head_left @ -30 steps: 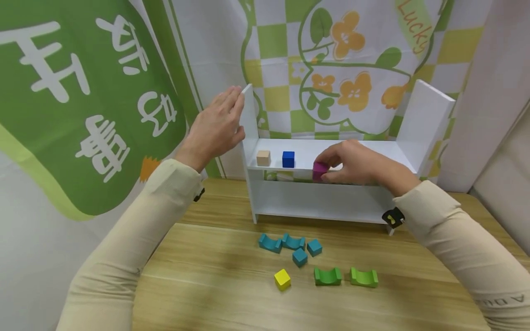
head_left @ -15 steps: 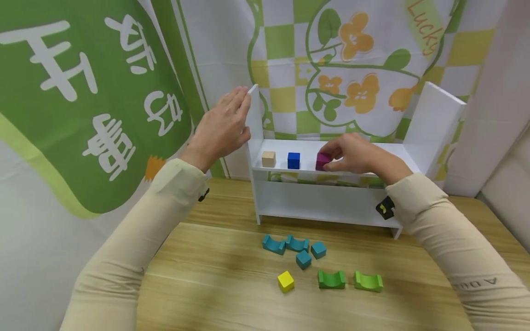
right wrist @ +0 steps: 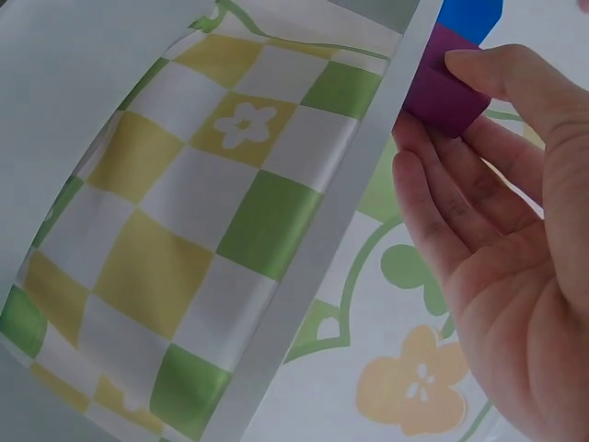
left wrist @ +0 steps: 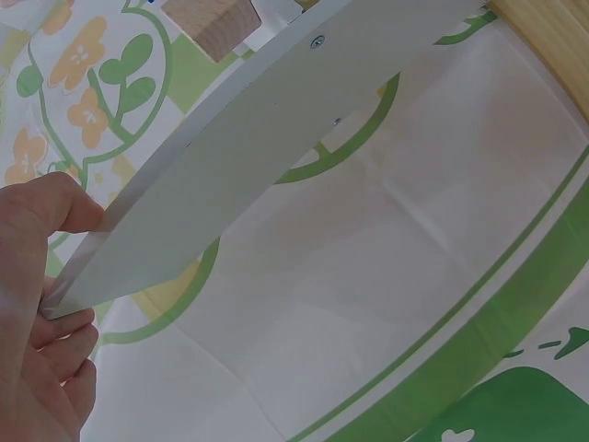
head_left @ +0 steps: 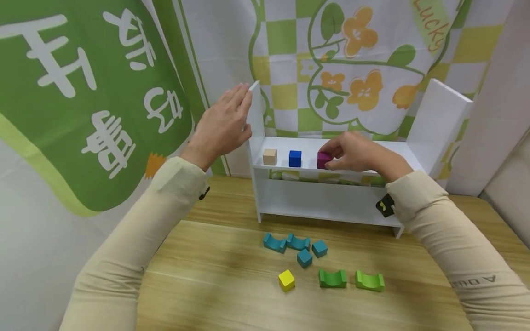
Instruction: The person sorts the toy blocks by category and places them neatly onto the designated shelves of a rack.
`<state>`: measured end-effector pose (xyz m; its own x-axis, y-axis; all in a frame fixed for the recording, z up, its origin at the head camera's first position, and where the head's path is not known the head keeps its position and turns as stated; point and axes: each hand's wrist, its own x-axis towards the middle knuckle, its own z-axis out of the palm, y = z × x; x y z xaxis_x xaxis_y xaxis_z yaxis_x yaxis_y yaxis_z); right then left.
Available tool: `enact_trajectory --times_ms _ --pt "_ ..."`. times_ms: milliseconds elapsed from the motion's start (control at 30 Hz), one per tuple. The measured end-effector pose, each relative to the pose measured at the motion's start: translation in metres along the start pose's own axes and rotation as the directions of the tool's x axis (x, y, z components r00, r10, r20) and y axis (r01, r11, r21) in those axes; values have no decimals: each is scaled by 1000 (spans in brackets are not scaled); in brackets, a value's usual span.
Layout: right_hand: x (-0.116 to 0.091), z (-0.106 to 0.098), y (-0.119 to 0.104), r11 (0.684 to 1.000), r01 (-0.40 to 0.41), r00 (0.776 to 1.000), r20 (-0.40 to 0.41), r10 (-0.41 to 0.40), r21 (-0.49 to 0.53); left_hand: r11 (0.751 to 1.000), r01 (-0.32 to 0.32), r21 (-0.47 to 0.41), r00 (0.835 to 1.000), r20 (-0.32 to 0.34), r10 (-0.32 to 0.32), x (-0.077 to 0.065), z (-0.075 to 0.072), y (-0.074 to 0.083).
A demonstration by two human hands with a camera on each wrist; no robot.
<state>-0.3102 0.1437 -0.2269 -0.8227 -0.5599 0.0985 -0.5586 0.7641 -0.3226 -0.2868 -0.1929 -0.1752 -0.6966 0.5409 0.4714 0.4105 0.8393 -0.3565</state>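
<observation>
Wooden table (head_left: pixel 215 276), bearing a white shelf (head_left: pixel 331 202) set against a green-and-white patterned backdrop (head_left: pixel 83 115). Left hand (head_left: pixel 221 126): fingers straight and held close together, laid flat against the outer face of the shelf's left side panel (head_left: pixel 256 115); in the left wrist view the thumb (left wrist: pixel 51 207) lies on one face of the panel's top edge and the fingertips (left wrist: pixel 64 341) on the other. Right hand (head_left: pixel 352 151): thumb and fingers pinch a purple cube (head_left: pixel 323 160) that sits on the upper board, at the board's front edge; in the right wrist view the cube (right wrist: pixel 442 87) is held at the fingertips (right wrist: pixel 479 64), just past the board's edge. Just left of these fingers stands a blue cube (head_left: pixel 295 158), and beyond it a plain wood cube (head_left: pixel 269 156), nearest the left fingers. On the table below both hands, well apart from them: two green arches (head_left: pixel 352 279), two teal arches (head_left: pixel 285 242), two teal cubes (head_left: pixel 311 253), one yellow cube (head_left: pixel 286 280).
</observation>
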Motion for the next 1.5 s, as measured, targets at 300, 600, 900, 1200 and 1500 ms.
enact_trajectory --times_ms 300,600,900,1200,1500 --pt "-8 -12 -5 999 33 999 -35 -35 -37 1000 -2 3 1000 2 2 1 0 1" --pt "-25 -21 -17 994 90 992 -80 -95 -69 1000 1 -3 1000 -5 -1 1 1 0" --pt "-44 -7 -16 972 204 973 -91 -214 -113 1000 10 -7 1000 16 -9 1 1 0" --pt "-56 24 -9 977 206 976 -58 -209 -53 1000 -3 2 1000 9 3 2 -1 1" --pt "-58 62 7 978 208 978 3 -208 15 1000 4 -5 1000 6 -4 2 -1 2"
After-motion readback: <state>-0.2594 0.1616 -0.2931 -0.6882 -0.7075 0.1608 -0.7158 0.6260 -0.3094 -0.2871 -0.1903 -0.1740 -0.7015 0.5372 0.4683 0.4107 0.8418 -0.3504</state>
